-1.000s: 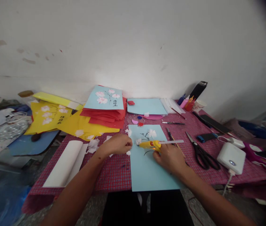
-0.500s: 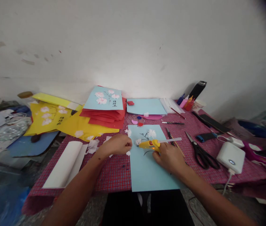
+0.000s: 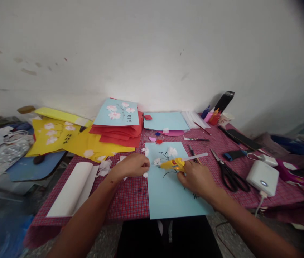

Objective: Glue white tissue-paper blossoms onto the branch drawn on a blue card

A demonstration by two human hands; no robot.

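Observation:
My right hand [image 3: 198, 179] is wrapped round a yellow glue gun [image 3: 172, 164] with a clear glue stick [image 3: 196, 156] sticking out of its back. The nozzle points left, over a light blue sheet [image 3: 169, 204] that bears painted dark stems and white paper blossoms. One white blossom [image 3: 157, 161] is just beyond the nozzle; another blossom [image 3: 172, 152] sits higher up. At the sheet's left edge my left hand [image 3: 137, 165] is closed, fingertips pinched together. Whatever they may hold is hidden. Scraps of white paper [image 3: 105, 167] lie beside that hand.
To the right are black scissors [image 3: 229, 175] and a white power bank [image 3: 263, 177]. Rolled white paper [image 3: 70, 190] lies at left. Behind are stacked red sheets [image 3: 122, 132], a finished blue picture [image 3: 118, 113], yellow sheets [image 3: 79, 141] and paint bottles [image 3: 213, 116].
My right hand has drawn the glue gun slightly right and down, with the nozzle still low over the sheet. My left hand stays almost in place, and the view has shifted a little.

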